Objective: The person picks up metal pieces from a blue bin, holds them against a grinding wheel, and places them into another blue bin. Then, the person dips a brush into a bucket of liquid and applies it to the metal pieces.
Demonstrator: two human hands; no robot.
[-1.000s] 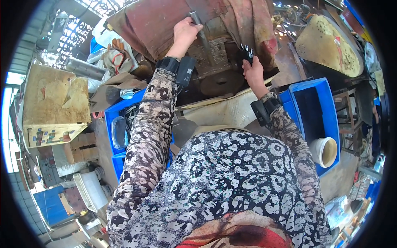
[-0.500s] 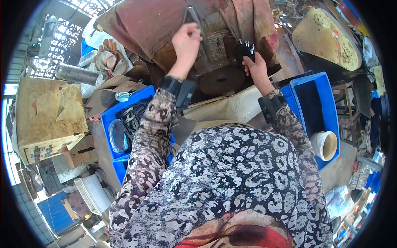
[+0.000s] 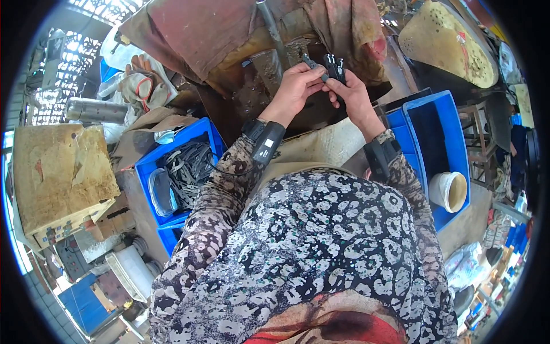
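Observation:
Between its thumb and fingers, my left hand [image 3: 295, 90] pinches a narrow dark grey metal piece [image 3: 314, 67]. Close against it, my right hand [image 3: 353, 101] grips a bunch of dark metal pieces with shiny tips [image 3: 334, 65], which stand up out of the fingers. My fingertips nearly meet; whether the right ones also touch the grey piece, I cannot tell. Both hands are in front of a wet, brown-stained machine [image 3: 252, 71] with an upright metal pipe [image 3: 271, 28]. A reddish-brown cloth [image 3: 192, 37] drapes over it.
At left, a blue bin [image 3: 144, 172] holds many thin grey metal strips [image 3: 192, 172] and a clear plastic tub [image 3: 162, 192]. Another blue bin [image 3: 465, 155] on the right contains a white bucket [image 3: 448, 192]. A worn yellowish box [image 3: 63, 178] and a steel flask [image 3: 97, 110] lie further left.
My left hand has come down and right from beside the pipe to meet my right hand. The grey piece now shows in its fingers. The right hand keeps its bunch.

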